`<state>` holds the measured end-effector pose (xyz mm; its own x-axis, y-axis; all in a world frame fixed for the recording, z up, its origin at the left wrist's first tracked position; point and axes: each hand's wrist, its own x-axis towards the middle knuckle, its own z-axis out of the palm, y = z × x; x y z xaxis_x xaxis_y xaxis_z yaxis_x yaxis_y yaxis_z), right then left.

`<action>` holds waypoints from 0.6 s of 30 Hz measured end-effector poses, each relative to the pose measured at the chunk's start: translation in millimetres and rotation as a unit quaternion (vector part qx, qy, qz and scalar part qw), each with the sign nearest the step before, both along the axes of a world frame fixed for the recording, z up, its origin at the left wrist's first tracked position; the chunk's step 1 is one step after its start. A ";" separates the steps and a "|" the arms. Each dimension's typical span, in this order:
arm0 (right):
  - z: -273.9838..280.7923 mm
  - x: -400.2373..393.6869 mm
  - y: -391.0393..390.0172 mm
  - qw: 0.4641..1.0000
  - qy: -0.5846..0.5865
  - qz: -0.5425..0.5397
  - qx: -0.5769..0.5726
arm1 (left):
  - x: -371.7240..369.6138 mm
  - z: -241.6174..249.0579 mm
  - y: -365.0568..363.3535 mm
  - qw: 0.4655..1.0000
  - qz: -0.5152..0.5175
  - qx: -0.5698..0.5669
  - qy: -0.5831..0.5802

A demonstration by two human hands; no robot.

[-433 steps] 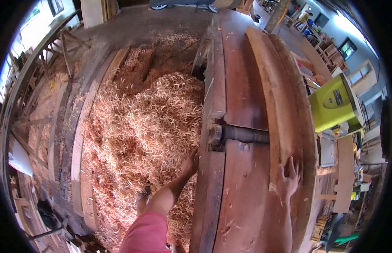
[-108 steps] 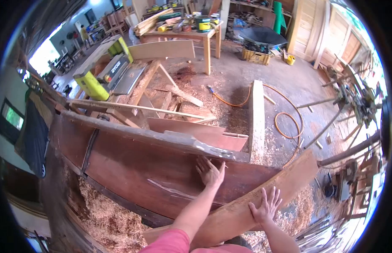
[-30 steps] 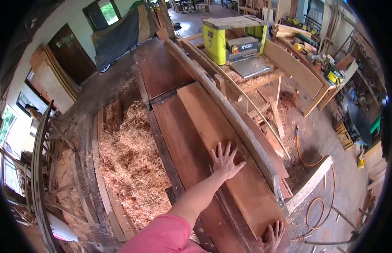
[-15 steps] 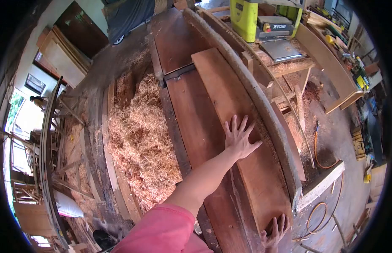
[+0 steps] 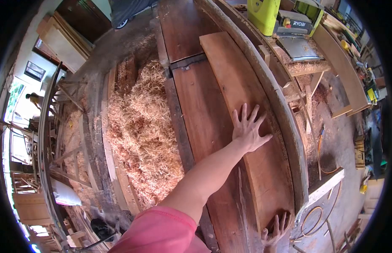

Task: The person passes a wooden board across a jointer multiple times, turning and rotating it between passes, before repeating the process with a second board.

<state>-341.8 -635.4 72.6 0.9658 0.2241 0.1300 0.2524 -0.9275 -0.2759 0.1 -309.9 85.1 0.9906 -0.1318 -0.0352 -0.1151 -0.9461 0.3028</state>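
The long board [image 5: 236, 80] lay lengthwise on the dark bench [image 5: 198, 105], close beside its raised right edge. The person's left hand [image 5: 249, 133] pressed flat on the board, fingers spread wide. The right hand [image 5: 276, 232] touched the board's near end, fingers parted and slightly bent. Wood shavings [image 5: 147, 130] lay heaped left of the bench; a green machine [image 5: 263, 17] stood beyond its right edge.

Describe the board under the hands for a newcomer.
Right of the shavings pile runs the long wooden bench. The board lies on it, along its raised edge. It's paler than the bench, under left hand and right hand.
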 end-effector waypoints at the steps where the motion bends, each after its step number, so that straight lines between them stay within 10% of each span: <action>1: 0.6 3.6 2.8 1.000 0.000 0.002 0.001 | 2.2 -0.3 2.0 1.000 0.000 0.002 0.000; 18: -5.3 40.0 30.8 0.999 0.018 -0.028 -0.011 | 42.6 2.2 30.2 1.000 0.004 0.006 0.005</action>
<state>-301.8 -604.7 67.3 0.9809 0.1718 0.0914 0.1902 -0.9456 -0.2641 42.7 -279.8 87.2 0.9913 -0.1238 -0.0458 -0.1051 -0.9502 0.2933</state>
